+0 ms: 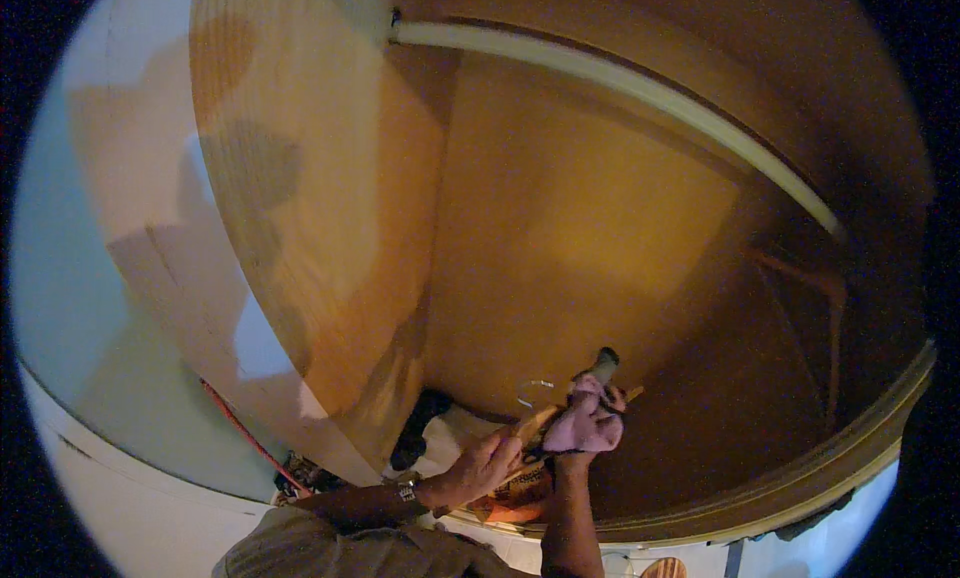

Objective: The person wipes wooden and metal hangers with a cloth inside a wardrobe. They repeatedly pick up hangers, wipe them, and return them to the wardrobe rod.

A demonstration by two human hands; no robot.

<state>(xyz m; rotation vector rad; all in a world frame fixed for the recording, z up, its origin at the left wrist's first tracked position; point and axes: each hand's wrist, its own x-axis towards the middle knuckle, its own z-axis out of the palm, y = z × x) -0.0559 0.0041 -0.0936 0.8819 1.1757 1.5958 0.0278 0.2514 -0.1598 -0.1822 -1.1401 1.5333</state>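
My left hand (pixel 476 469), with a watch (pixel 406 492) on its wrist, grips a light wooden piece (pixel 538 423) that looks like a clothes hanger. A pale curved hook (pixel 534 386) shows just above it. A bunched pink cloth (pixel 581 428) covers most of my right hand, around the far part of the wooden piece. Its wrist (pixel 574 464) comes up from below. Out of the top of the cloth sticks a grey, dark-tipped end (pixel 605 359), too blurred to name. Both hands are low inside an open wooden wardrobe (pixel 600 233).
A pale rail (pixel 600 60) crosses the wardrobe's upper part. White cloth (pixel 450 439), a dark item (pixel 420 424) and an orange printed bag (pixel 517 495) lie below my hands. A wooden panel (pixel 300 203) stands at left, near a red cord (pixel 240 424). The wardrobe's front edge (pixel 750 495) curves along the right.
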